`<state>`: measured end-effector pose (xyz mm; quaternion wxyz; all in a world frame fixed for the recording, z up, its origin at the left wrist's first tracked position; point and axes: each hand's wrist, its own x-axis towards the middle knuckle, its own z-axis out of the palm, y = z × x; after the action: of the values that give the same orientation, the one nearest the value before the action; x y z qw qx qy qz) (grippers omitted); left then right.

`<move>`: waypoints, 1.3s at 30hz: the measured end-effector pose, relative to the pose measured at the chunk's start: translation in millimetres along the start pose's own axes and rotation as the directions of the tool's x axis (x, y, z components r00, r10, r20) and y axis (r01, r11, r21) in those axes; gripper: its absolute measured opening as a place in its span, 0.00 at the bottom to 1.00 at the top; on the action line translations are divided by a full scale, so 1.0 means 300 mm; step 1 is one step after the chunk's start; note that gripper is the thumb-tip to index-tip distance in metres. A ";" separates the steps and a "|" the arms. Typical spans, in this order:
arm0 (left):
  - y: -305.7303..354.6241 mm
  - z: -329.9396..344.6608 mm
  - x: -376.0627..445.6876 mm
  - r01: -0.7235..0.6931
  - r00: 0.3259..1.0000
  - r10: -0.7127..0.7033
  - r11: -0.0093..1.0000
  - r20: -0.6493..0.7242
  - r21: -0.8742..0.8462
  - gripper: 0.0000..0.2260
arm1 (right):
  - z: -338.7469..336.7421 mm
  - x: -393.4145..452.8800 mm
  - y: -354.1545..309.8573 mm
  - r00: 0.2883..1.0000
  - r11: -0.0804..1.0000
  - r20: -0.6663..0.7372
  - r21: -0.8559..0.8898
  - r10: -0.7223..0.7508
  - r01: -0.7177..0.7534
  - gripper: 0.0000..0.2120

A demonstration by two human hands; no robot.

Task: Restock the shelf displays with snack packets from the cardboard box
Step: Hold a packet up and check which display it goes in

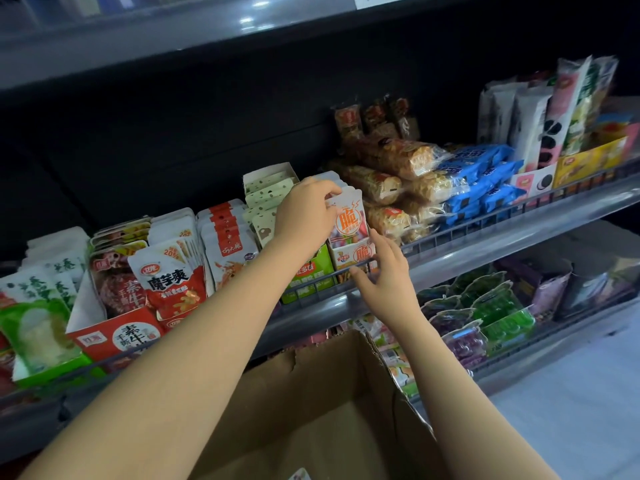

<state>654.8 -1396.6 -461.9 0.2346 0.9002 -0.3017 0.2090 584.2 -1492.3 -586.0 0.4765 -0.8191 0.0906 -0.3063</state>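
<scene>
My left hand (306, 211) pinches the orange snack packets (348, 220) into their display carton (353, 256); my right hand (384, 271), fingers relaxed, steadies its front. The cardboard box (311, 410) below looks nearly empty (one packet visible).

Glossy plastic packets (348, 220), matt cardboard box (332, 403)

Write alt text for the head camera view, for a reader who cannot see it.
A person's left hand pinches white-and-orange snack packets standing in their display carton on a crowded shop shelf, while the right hand touches the carton's front at the shelf rail. An open cardboard box sits below.
</scene>
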 end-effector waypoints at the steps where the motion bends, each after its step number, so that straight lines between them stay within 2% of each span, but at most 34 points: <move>1: -0.006 -0.006 -0.017 -0.028 0.999 0.025 0.996 -0.031 -0.084 0.13 | -0.004 -0.009 -0.004 1.000 1.000 -0.016 0.021 0.002 -0.002 0.30; 5: -0.007 -0.066 -0.111 -0.128 0.985 0.087 0.948 -0.150 -0.291 0.13 | -0.024 -0.057 -0.056 0.998 0.991 -0.052 0.131 0.035 -0.028 0.24; 7: -0.007 -0.096 -0.184 -0.157 0.982 0.107 0.914 -0.154 -0.373 0.12 | -0.027 -0.092 -0.097 0.998 0.979 -0.040 0.200 0.057 -0.048 0.19; 9: -0.020 -0.111 -0.268 -0.127 0.988 0.076 0.896 -0.135 -0.425 0.12 | -0.018 -0.136 -0.129 0.997 0.958 -0.019 0.279 0.075 -0.066 0.14; 12: -0.069 -0.093 -0.404 -0.011 0.994 -0.043 0.882 -0.104 -0.472 0.11 | 0.016 -0.214 -0.145 0.994 0.943 0.061 0.314 0.093 -0.108 0.08; 14: -0.120 -0.060 -0.497 0.116 0.985 -0.164 0.856 -0.052 -0.505 0.09 | 0.047 -0.267 -0.126 0.984 0.946 0.139 0.289 0.109 -0.146 0.06; 17: -0.204 -0.006 -0.635 0.327 0.935 -0.350 0.795 0.054 -0.511 0.08 | 0.102 -0.344 -0.083 0.952 0.961 0.269 0.190 0.144 -0.199 0.06; 20: -0.277 0.056 -0.762 0.503 0.857 -0.482 0.707 0.182 -0.497 0.07 | 0.161 -0.409 -0.042 0.913 0.970 0.368 0.090 0.177 -0.224 0.06; 24: -0.385 0.174 -0.919 0.674 0.738 -0.573 0.649 0.355 -0.353 0.07 | 0.253 -0.481 0.014 0.813 0.954 0.510 -0.059 0.281 -0.293 0.10; 28: -0.504 0.278 -1.039 0.797 0.553 -0.653 0.597 0.517 -0.098 0.07 | 0.357 -0.556 0.091 0.634 0.914 0.658 -0.310 0.406 -0.263 0.12; 30: -0.552 0.304 -1.078 0.780 0.480 -0.646 0.624 0.593 0.049 0.09 | 0.399 -0.587 0.134 0.556 0.889 0.694 -0.379 0.457 -0.257 0.13; 34: -0.590 0.333 -1.119 0.626 0.361 -0.610 0.719 0.706 0.301 0.18 | 0.435 -0.620 0.194 0.456 0.871 0.742 -0.416 0.491 -0.262 0.16; 36: -0.593 0.353 -1.136 0.567 0.361 -0.597 0.750 0.716 0.340 0.21 | 0.441 -0.627 0.213 0.390 0.859 0.765 -0.457 0.513 -0.232 0.17; 39: -0.596 0.381 -1.160 0.517 0.438 -0.574 0.790 0.691 0.329 0.23 | 0.453 -0.634 0.249 0.262 0.833 0.794 -0.490 0.548 -0.257 0.17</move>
<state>542.2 -1177.8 -786.9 0.1081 0.9558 -0.0574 -0.2672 523.6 -1349.5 -776.2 0.3936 -0.8500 0.0597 0.3452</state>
